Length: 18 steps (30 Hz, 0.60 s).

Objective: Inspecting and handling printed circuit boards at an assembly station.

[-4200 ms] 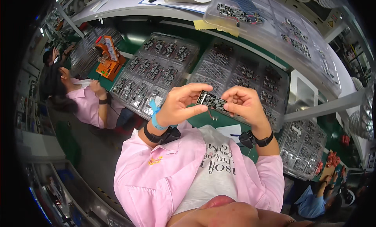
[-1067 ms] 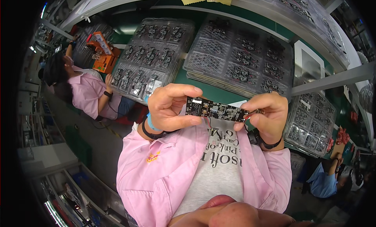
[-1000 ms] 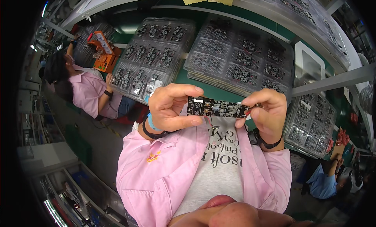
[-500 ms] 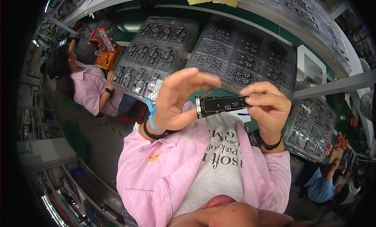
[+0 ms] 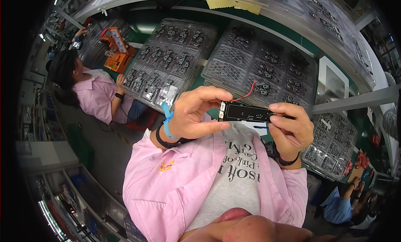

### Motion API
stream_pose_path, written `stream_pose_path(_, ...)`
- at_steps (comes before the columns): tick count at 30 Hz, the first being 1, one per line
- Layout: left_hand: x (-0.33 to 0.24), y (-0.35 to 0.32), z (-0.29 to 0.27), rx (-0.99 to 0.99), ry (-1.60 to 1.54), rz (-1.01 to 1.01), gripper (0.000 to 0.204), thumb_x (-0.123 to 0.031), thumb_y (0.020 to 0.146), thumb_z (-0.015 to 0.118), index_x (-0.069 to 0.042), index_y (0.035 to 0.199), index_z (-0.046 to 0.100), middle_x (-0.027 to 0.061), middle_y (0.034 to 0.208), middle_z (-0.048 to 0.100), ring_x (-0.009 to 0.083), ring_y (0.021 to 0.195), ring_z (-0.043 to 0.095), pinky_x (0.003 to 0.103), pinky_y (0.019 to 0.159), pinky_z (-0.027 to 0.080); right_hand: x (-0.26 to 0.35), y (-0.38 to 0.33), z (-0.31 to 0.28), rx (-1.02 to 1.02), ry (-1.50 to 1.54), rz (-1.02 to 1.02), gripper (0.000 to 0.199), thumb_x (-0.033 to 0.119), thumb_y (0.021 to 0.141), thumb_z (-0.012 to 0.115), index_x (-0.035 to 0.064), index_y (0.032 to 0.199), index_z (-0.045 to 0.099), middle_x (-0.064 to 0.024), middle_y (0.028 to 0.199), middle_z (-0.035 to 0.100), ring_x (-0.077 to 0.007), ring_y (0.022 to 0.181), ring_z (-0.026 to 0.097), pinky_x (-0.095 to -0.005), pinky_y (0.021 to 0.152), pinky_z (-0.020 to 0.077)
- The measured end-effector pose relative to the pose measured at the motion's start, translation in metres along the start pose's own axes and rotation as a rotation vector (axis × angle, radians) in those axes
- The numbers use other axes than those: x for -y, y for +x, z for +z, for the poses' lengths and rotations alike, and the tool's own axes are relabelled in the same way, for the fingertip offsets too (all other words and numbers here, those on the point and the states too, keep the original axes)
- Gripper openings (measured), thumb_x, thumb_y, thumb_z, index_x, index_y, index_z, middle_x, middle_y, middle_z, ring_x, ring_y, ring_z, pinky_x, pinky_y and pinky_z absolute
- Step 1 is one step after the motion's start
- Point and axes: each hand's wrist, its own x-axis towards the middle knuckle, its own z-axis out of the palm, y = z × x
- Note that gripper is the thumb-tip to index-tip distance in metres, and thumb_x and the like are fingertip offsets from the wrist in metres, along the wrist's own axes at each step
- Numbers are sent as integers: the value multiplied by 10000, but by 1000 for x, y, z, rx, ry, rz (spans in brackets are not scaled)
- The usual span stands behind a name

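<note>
Black circuit board [image 5: 247,112] held level between both hands, chest height.
Left hand [image 5: 193,115] pinches its left end, right hand [image 5: 292,129] its right end. Risk: red wire [image 5: 245,95] may snag or tear if twisted. Clear trays [image 5: 259,66] crowd the worktop beyond; open room only toward the chest.
</note>
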Motion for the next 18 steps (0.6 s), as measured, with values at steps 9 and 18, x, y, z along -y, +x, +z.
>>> stream_pose_path(9,-4,-2,0,-39,-9,-56,494,40,590,716,104,1010,463,182,915,531,256,851,543,354,767,421,3,3,1,12,-43,-25,186,-98,595,619,11,740,580,-173,863,595,-186,707,579,-237,624,462)
stream_pose_path(18,-5,-3,-5,-24,-2,-61,496,55,597,705,109,1023,455,186,918,529,263,865,541,363,784,417,3,3,3,28,-64,-22,202,-106,574,618,15,731,579,-169,856,598,-182,697,578,-232,612,462)
